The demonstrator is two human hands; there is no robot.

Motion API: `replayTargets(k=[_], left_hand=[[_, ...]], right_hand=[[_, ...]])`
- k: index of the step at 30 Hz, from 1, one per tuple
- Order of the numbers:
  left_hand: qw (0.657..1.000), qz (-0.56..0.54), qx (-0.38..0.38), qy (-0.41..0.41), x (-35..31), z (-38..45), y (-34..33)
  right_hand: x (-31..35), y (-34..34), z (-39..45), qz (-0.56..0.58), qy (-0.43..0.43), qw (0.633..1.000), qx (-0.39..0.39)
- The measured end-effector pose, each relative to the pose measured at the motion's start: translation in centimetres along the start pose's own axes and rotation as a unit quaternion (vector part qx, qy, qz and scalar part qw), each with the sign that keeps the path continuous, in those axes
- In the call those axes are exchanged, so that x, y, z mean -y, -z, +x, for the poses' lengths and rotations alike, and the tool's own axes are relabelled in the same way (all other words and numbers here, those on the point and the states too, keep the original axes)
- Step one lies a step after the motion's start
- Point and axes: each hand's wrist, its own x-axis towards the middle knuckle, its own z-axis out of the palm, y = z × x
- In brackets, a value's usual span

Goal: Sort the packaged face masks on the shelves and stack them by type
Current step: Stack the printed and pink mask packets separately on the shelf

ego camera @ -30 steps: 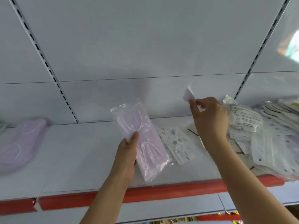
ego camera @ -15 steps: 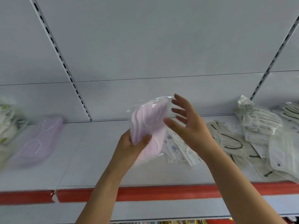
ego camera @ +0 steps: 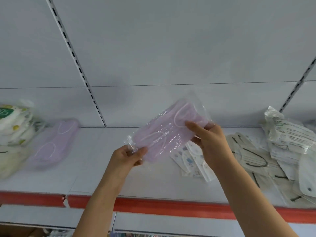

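both hands pinch the lilac mask pack (ego camera: 168,134) in the air above the shelf (ego camera: 95,168): left hand (ego camera: 127,155) at its lower corner, right hand (ego camera: 209,139) at the upper end. best carry it level and leftward, laying it square on the matching lilac pack (ego camera: 54,142) without the slippery film sliding.

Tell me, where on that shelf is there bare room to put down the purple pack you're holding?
The shelf is bare between the purple pack lying at the left and the patterned white masks, under the held purple pack. The right end is crowded with loose white packets; the far left holds a stack of printed packs.
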Motion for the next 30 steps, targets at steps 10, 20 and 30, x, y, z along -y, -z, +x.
replayTargets(k=[10, 20, 30], left_hand=[[0.977, -0.064, -0.194, 0.068, 0.0, -6.0, 9.3], [0.937, -0.205, -0.281, 0.039, -0.5, -4.9, 21.9], [0.849, 0.466, -0.213, -0.131, 0.5, -1.0, 31.9]], right_hand=[[-4.6, -9.7, 0.7, -0.183, -0.054, 0.947, 0.258], [-11.6, -29.5, 2.6, -0.063, -0.175, 0.955, 0.232], [-16.3, -39.5, 9.2, -0.395, 0.015, 0.908, 0.139]])
